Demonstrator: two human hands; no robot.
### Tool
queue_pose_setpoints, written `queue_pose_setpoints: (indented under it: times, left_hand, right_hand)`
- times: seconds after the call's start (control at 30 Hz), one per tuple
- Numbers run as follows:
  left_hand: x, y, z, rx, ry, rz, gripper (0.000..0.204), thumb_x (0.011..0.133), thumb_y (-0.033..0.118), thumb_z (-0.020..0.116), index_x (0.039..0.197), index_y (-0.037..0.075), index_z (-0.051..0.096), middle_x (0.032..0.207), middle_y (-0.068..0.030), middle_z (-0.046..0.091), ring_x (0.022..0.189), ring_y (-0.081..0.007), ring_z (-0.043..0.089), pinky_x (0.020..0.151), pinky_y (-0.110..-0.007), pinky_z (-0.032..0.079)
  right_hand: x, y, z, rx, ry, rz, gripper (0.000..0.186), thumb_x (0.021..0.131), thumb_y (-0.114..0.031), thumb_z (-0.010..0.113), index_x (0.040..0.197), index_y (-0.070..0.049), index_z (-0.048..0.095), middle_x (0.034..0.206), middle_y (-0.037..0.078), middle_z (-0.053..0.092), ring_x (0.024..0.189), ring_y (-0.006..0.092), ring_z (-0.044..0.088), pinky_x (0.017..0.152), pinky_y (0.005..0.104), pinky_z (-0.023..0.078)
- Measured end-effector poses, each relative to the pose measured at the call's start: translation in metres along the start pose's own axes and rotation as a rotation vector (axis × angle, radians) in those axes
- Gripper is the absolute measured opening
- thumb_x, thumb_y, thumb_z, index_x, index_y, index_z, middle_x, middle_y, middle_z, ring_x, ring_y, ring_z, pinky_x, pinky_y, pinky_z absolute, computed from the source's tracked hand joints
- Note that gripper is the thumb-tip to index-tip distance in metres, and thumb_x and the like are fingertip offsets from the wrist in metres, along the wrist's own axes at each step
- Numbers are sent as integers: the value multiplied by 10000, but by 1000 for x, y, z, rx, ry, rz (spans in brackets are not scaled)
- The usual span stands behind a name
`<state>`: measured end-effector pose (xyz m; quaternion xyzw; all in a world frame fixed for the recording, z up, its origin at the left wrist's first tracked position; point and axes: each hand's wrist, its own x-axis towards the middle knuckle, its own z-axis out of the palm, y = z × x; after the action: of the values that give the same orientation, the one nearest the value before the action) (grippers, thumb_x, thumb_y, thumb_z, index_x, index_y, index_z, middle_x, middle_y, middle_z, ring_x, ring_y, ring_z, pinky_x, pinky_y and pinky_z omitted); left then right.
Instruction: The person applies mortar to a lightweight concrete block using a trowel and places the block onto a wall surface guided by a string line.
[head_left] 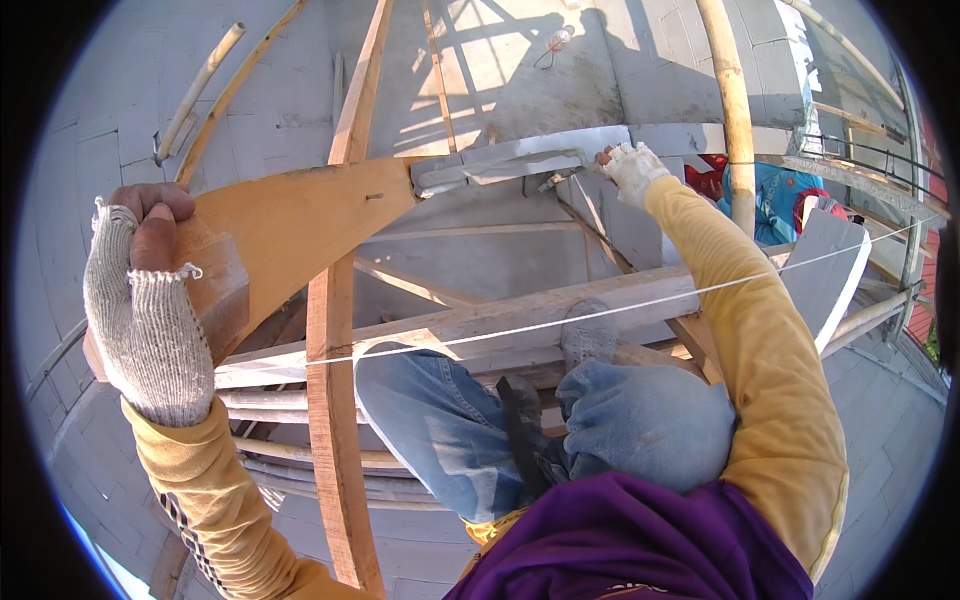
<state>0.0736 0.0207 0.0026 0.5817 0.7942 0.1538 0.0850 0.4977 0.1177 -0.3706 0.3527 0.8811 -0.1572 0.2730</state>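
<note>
Purple shirt [640,540] shows below a flat tan board [300,215] narrowing rightward

From my remote station, I see a narrow pale ledge [680,138]; grey, mortar-like material [530,166] lies along its left stretch.

No wording, number or sign is legible. Purple shirt [640,535], five o'clock: white lettering [632,587], cut off by the lower edge, unreadable. Yellow sleeve [205,462], between seven and eight o'clock: dark marks [190,540], undecipherable as text.
</note>
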Motion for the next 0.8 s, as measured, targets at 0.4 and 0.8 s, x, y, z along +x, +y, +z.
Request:
queue_pose_setpoints:
  times: [0.4,0.8]
  left_hand:
    - [5,-29,-7,49,-89,387,219,992,135,488,985,-41,617,1077,-141,623,1079,-261,585,968,-356,445]
    - [10,-26,-2,70,-34,352,436,672,-45,796,1036,12,563,1032,-143,656,878,-257,657,744,-347,578]
  right_hand:
    - [-22,30,21,-43,-53,90,560,825,-167,749,1351,-111,565,1323,103,604,1296,302,551,1075,503,444]
    - [-22,-20,32,559,41,320,271,961,-196,604,1196,-65,637,1125,180,684,1047,348,662,890,458,526]
